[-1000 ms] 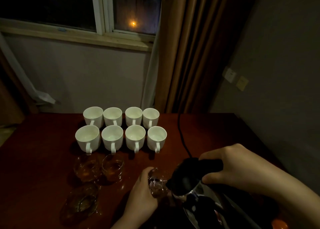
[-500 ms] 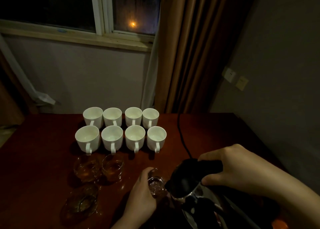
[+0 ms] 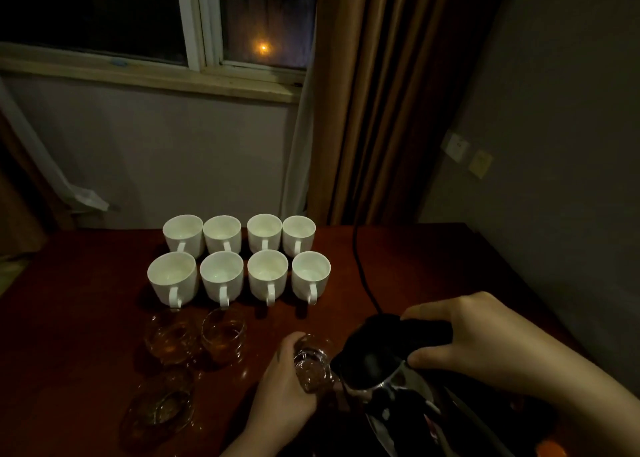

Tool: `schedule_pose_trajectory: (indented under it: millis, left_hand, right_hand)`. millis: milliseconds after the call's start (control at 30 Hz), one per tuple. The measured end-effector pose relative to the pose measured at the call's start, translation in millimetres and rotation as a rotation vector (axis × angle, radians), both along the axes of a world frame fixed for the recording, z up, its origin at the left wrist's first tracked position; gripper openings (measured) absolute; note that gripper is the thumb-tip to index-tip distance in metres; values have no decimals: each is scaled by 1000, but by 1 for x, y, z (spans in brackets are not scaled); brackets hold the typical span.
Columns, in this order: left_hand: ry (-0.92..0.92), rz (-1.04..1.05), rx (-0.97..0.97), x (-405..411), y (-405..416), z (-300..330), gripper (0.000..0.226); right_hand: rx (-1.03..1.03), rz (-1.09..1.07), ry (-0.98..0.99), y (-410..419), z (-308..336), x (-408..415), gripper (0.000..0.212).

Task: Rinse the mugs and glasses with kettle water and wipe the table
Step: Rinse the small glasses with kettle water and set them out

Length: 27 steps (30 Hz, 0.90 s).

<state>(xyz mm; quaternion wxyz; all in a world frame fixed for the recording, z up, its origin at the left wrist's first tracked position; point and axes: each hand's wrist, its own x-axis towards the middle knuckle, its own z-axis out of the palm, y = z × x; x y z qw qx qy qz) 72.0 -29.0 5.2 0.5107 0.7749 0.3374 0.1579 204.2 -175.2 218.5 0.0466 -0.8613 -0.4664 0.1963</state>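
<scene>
Several white mugs [image 3: 221, 276] stand in two rows on the dark red table [image 3: 433, 269], handles toward me. Three clear glasses sit in front of them: two side by side [image 3: 223, 335] and one nearer me [image 3: 161, 408]. My left hand [image 3: 284, 391] grips a fourth small glass [image 3: 311, 366] holding some water. Touching its right side is the black lid and spout of a steel kettle [image 3: 384, 377], tilted toward that glass. My right hand [image 3: 471, 342] is closed on the kettle's black handle at the top.
A black power cord [image 3: 360, 269] runs from the kettle across the table up to the brown curtain [image 3: 374, 110]. The window wall [image 3: 156, 152] lies behind the table, and a grey wall with sockets [image 3: 457, 147] stands on the right.
The kettle and both hands have barely shifted; the glass stays held against the spout, and the kettle has eased slightly to the left.
</scene>
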Motion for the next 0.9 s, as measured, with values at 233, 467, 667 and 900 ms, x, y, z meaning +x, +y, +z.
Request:
schedule_pose_trajectory:
  millis: [233, 467, 667, 900]
  left_hand:
    - [-56, 77, -72, 8, 4, 0, 83]
    - [-115, 76, -68, 22, 11, 0, 85]
    - [-106, 85, -19, 24, 15, 3, 90]
    - [-127, 98, -16, 20, 17, 6, 85]
  right_hand:
    - [223, -221, 212, -22, -15, -3, 45]
    - [771, -612, 297, -45, -55, -2, 45]
    - [964, -745, 161, -33, -73, -4, 53]
    - [1006, -875, 156, -18, -95, 7, 51]
